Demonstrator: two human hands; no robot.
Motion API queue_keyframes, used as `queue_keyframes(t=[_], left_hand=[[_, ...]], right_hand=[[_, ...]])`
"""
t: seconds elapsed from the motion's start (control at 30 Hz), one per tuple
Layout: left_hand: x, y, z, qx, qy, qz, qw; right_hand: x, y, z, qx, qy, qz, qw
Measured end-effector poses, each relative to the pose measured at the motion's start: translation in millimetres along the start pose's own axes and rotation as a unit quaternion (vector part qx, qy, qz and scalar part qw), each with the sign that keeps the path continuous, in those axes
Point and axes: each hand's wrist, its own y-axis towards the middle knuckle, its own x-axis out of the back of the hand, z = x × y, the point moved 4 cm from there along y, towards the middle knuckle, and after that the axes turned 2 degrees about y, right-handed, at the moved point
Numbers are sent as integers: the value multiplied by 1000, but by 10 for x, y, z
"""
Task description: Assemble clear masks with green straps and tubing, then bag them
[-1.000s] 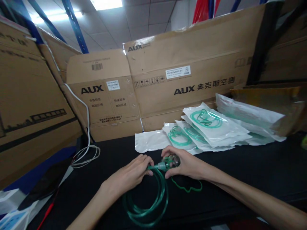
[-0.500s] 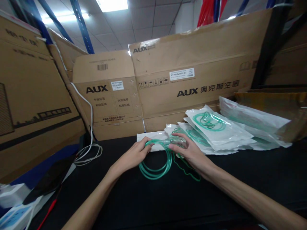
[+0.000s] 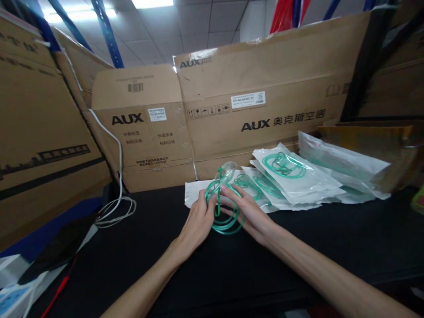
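Both my hands hold a coil of green tubing with a clear plastic mask at its top, raised just above the black table. My left hand grips the coil's left side, fingers curled on the tube. My right hand holds the right side, fingers pressed on the loops. Directly behind the coil lies an empty white pouch.
Sealed pouches with green tubing are stacked at the right, more bags behind them. AUX cardboard boxes wall the back and left. A white cable coils at the left; a red lead lies at the lower left.
The hands lifted the tubing off the table, moved it away toward the white pouch, and gathered the wide loose loops into a small tight coil with the mask on top.
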Motion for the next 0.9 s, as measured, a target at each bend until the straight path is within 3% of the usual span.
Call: queue_keyframes(t=[0.3,0.47,0.6,0.7,0.8,0.9], left_hand=[[-90,-99,-82,-2,13,51,999],[-101,-77,-32,-36,123,27,991],[-37,-53,5,-23,168,-14,985],[-36,-34,39,-13,91,-6,996],[-130,-11,106,13,-42,70,997],[-227,5,173,51,-152,122,979]], right_hand=[[52,65,-59,-13,15,12,1000],[108,91,-69,-7,-18,-13,1000],[91,82,-26,8,-28,-7,1000],[71,73,-5,7,-29,7,1000],[70,74,2,4,-33,16,999],[82,72,-1,7,-40,18,999]])
